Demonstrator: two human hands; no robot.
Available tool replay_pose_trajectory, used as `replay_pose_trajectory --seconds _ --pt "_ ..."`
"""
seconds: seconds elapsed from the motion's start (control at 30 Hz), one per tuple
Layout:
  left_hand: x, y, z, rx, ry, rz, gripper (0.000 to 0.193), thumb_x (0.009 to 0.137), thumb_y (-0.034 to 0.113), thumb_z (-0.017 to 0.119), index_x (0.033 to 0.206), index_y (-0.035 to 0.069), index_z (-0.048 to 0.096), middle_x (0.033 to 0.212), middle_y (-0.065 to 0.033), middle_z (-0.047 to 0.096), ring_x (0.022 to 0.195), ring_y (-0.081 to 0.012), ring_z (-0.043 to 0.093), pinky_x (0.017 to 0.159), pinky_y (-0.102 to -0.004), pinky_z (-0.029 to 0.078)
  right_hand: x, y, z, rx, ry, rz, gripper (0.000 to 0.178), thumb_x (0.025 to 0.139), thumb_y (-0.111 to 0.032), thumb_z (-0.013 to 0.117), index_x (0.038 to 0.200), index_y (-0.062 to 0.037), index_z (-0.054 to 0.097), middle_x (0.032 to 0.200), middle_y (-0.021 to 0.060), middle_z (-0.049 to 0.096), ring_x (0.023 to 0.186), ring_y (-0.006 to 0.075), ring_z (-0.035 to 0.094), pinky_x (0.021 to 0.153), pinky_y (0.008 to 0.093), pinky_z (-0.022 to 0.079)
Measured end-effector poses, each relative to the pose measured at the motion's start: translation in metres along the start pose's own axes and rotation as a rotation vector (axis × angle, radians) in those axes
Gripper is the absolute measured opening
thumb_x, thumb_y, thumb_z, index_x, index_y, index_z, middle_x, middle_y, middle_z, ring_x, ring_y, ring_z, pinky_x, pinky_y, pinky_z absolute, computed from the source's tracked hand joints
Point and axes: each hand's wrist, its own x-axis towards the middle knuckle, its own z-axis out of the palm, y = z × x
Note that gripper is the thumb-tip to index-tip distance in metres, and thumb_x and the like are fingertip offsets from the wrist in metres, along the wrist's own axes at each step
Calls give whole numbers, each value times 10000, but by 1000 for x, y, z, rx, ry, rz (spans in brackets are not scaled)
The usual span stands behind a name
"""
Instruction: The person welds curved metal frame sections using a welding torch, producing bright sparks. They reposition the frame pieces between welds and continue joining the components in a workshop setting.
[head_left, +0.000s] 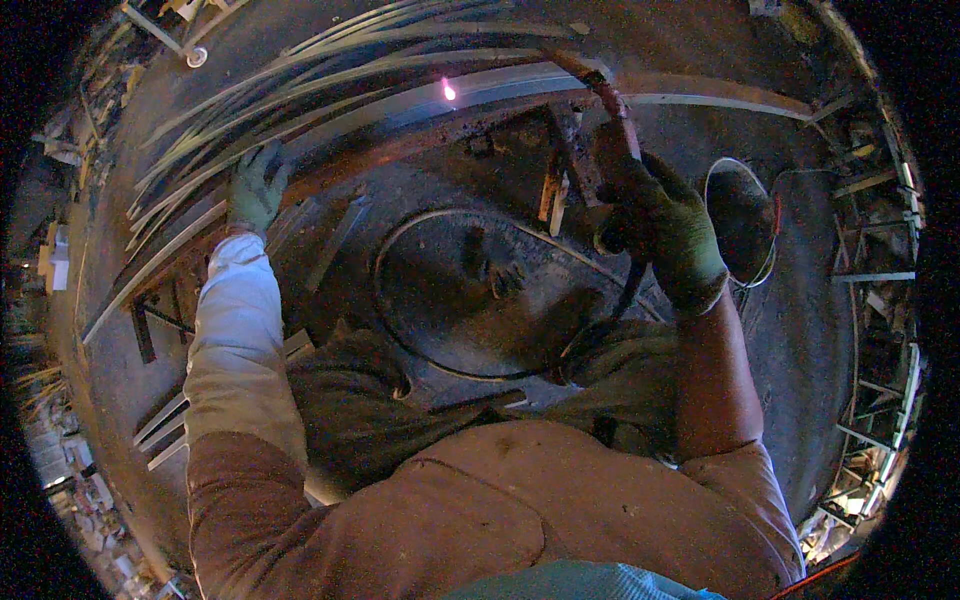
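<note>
My left hand (259, 188), in a greenish work glove, is closed over a long metal bar (365, 122) that lies across a rusty beam (400, 150). On the right, my gloved right hand (668, 232) grips a dark tool that looks like a welding torch (622, 125). Its neck rises away from me toward the bar. A small pink-white glow (448, 90) shows on the bar, between my hands; whether the torch tip makes it cannot be seen. From near my right hand a dark cable (632, 292) hangs down and joins a loop on the floor.
More long metal strips (330, 45) lie side by side beyond the bar. A hose loop (378, 265) rests on the floor before my knees. At right stands a round container with a pale rim (708, 190). Metal frames (875, 277) line the far right; short offcuts (165, 430) lie at left.
</note>
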Motion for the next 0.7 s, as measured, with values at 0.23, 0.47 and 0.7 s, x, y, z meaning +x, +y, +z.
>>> replay_pose_trajectory --seconds 0.23,0.47,0.7 --pt "-2 -11 -23 -88 -126 61 486 1027 365 747 1435 102 717 1463 -229 674 1342 -428 649 1134 -492 531 0 -44 5 128 36 254 426 1125 -351 628 1399 -26 653 1148 117 779 795 186 735 665 322 559" --pt "2 -1 -16 28 -4 146 432 1067 347 695 1418 98 726 1509 -197 652 1401 -434 602 1182 -490 489 -3 -35 6 330 79 341 467 1121 -335 649 1450 -4 628 1138 111 773 812 183 733 684 322 568" --pt "8 2 -2 -72 -8 23 464 1031 313 730 1453 124 692 1549 -175 627 1457 -436 551 1208 -499 472 2 -25 4 213 68 336 508 1100 -353 689 1454 7 635 1144 105 768 835 169 726 703 313 570"
